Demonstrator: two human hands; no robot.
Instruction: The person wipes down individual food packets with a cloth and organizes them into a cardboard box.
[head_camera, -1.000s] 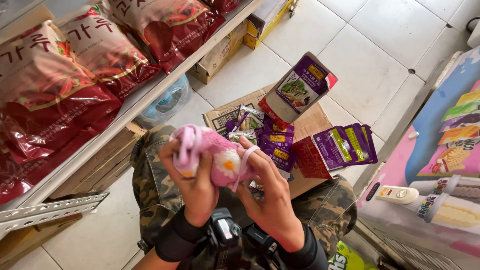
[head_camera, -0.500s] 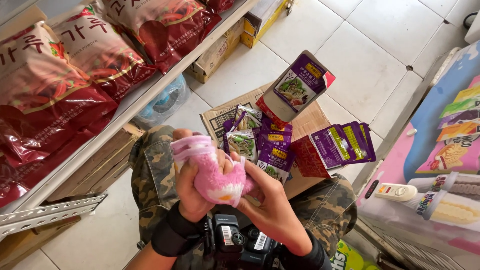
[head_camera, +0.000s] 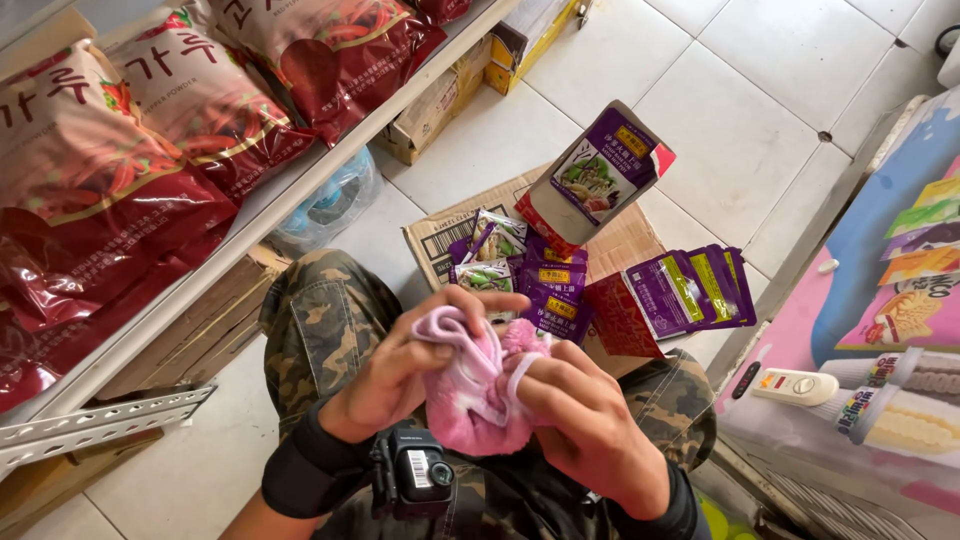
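Over the lap, in the head view, the left hand (head_camera: 395, 375) and right hand (head_camera: 590, 430) are both clamped on a pink fuzzy glove (head_camera: 480, 395), just above the purple sauce packets (head_camera: 545, 290) in the cardboard box (head_camera: 445, 235). Judging by the bunched cuff, it goes best if one hand pins the fabric while the other stretches the opening evenly.

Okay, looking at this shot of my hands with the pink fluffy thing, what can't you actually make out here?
Head view only:
- Pink fluffy cloth item: its kind and full shape, bunched between left hand and right hand.
- Purple sachets in the cardboard box: lower ones covered by the hands.
- Red bags on the shelf: cut by the frame's edge.
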